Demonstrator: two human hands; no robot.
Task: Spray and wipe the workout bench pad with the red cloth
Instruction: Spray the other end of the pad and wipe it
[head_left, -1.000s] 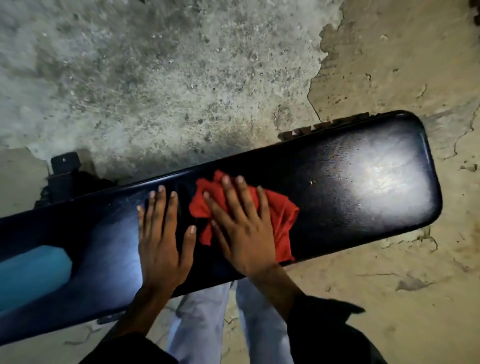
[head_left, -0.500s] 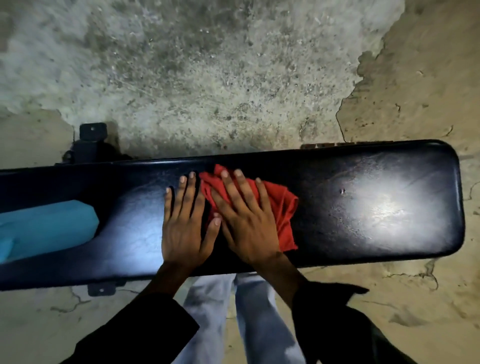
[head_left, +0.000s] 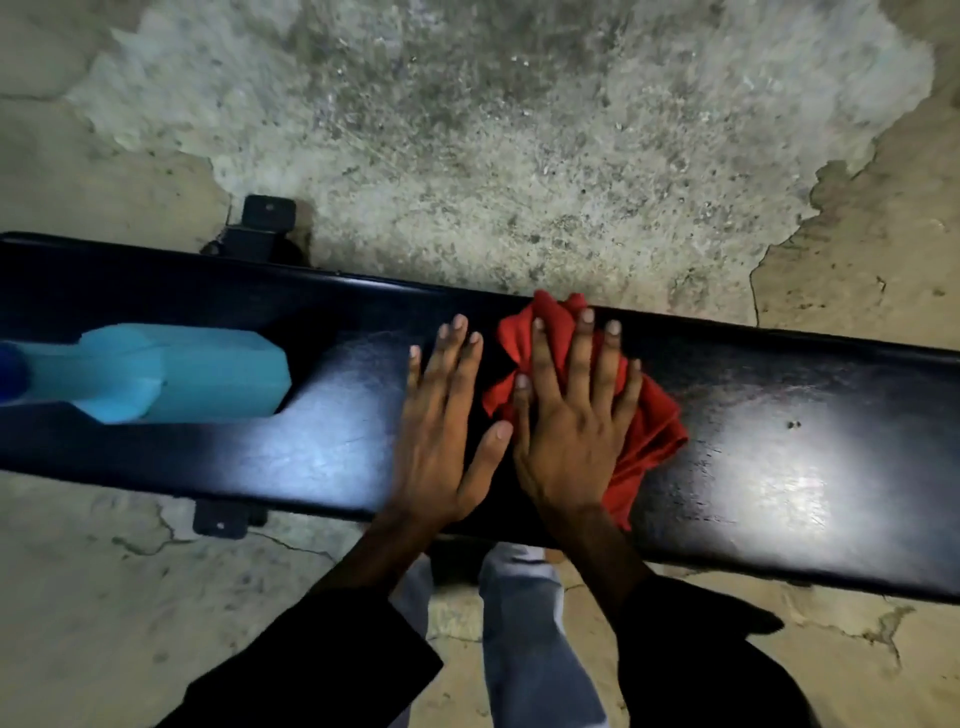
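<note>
The right hand presses flat, fingers spread, on the red cloth. The left hand lies flat and released on the bench pad beside it. A blue spray bottle lies further left.

Dim; glare on the bench pad, edges perhaps warped.

Your right hand lay on the cloth mid-bench; your left hand beside it; the bottle further left.

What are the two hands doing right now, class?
Left hand: open, flat on the bench pad, holding nothing.
Right hand: open, fingers spread, pressing the red cloth onto the pad.
</note>
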